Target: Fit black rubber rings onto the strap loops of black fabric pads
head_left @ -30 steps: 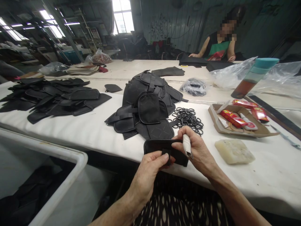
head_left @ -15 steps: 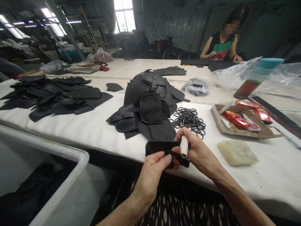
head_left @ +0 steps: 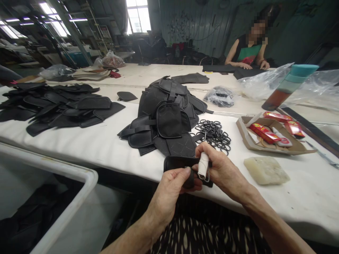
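Observation:
My left hand [head_left: 172, 183] pinches a dark strap [head_left: 189, 178] between thumb and fingers at the table's front edge. The strap lies against a black padded piece [head_left: 173, 163] with a piped edge, partly hidden behind both hands. Closed around a small tool with a white-wrapped handle [head_left: 203, 165] is my right hand [head_left: 218, 165]; a thin metal tip shows above the handle and a metal loop below. The right fingertips meet the strap beside my left thumb. Just beyond my hands are a heap of black rings [head_left: 213, 135] and a pile of black sewn pieces [head_left: 169, 120].
More black pieces [head_left: 60, 106] are heaped at left. A carton tray [head_left: 278, 150] with red boxes, a pale waxy block [head_left: 266, 171] and a tilted bottle [head_left: 290, 86] stand at right. A white-rimmed bin [head_left: 91, 174] is at lower left. Across the table sits another person [head_left: 247, 53].
The white-wrapped tool has shifted slightly left and tilted in my right hand, closer to my left thumb. The strap's end sits higher between my hands. The other person's hands have lowered to the table.

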### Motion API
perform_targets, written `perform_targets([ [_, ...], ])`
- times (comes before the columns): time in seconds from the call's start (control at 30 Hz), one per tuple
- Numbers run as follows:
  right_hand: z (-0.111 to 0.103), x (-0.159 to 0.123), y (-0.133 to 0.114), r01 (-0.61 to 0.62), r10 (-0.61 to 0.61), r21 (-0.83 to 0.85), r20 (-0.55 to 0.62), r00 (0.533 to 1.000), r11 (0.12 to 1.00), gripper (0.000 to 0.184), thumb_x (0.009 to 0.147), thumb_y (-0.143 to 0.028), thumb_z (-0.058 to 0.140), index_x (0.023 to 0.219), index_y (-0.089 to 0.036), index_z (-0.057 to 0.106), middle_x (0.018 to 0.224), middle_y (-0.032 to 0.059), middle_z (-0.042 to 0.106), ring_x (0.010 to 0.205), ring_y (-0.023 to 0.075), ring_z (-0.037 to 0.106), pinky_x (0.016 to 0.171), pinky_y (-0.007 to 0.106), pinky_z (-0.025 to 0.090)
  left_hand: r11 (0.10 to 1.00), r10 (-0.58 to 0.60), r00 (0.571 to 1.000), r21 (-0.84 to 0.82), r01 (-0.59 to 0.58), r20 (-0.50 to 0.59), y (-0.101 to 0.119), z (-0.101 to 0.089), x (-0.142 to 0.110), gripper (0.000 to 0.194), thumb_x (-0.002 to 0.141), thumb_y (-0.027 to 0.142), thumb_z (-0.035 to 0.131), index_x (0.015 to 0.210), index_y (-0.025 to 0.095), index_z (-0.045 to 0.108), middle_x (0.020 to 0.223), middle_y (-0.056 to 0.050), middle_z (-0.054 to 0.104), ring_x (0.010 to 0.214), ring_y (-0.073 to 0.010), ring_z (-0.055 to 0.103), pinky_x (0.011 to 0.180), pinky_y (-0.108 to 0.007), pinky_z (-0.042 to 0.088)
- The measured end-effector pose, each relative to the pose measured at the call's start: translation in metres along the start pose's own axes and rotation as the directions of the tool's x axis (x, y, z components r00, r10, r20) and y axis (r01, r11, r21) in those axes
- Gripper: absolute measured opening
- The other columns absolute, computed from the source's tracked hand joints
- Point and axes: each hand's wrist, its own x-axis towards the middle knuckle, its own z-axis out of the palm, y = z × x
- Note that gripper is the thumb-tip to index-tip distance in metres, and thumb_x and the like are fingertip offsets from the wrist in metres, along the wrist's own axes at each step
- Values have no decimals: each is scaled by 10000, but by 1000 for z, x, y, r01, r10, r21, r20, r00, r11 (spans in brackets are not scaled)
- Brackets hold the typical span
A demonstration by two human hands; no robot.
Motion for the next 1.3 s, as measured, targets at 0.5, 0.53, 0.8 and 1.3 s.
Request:
perform_targets([
  [0.5, -1, 6, 14, -8, 59, 387, -122, 991, 922, 215, 749, -310, 628, 787, -229, 434, 688, -58, 424, 621, 111, 386, 542, 215, 328, 1000, 29, 999, -5, -30, -42, -4, 1, 5, 264, 819, 348, 563, 793, 105, 663, 729, -88, 710, 687, -191, 660, 758, -313, 471],
  [0.53, -1, 5, 14, -9, 63, 389, -126, 990, 921, 217, 747, -311, 629, 781, -229, 432, 687, -58, 426, 619, 111, 385, 541, 216, 328, 999, 37, 998, 5, -37, -50, -4, 1, 5, 259, 816, 349, 569, 793, 109, 664, 731, -87, 711, 690, -190, 659, 761, -313, 468],
  [0.8, -2, 6, 13, 3, 54, 372, -143, 988, 928, 240, 753, -369, 625, 764, -227, 432, 681, -55, 445, 615, 115, 403, 542, 222, 337, 998, 48, 994, 47, -44, -94, -7, 2, 7, 286, 796, 386, 585, 774, 114, 669, 714, -87, 709, 675, -194, 655, 744, -316, 461],
  [1.3, 1, 23, 23, 37, 64, 478, -194, 979, 877, 202, 720, -261, 634, 781, -229, 443, 631, -80, 400, 566, 104, 357, 519, 221, 299, 989, 59, 994, -127, -71, -94, -4, 7, 28, 232, 746, 328, 654, 754, 96, 674, 668, -72, 706, 629, -172, 655, 714, -299, 503],
])
